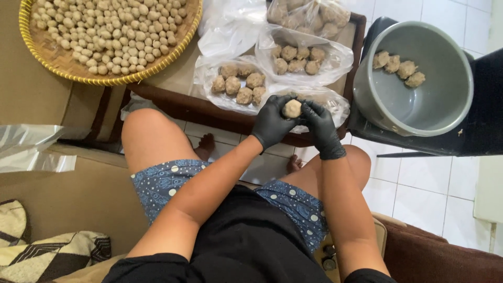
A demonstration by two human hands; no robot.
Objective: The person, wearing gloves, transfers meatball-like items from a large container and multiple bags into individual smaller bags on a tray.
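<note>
Beige, rough, round meatball (pixel 292 108) between gloved hands

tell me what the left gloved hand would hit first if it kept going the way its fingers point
The left hand already touches the pale round ball; past it, probably the right hand.

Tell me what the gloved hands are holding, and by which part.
One pale, lumpy food ball, pinched between the fingertips of the left hand and the right hand, which grip its opposite sides.

One head-worn camera looks steeply down, close over the lap and low table (pixel 173 99).
</note>
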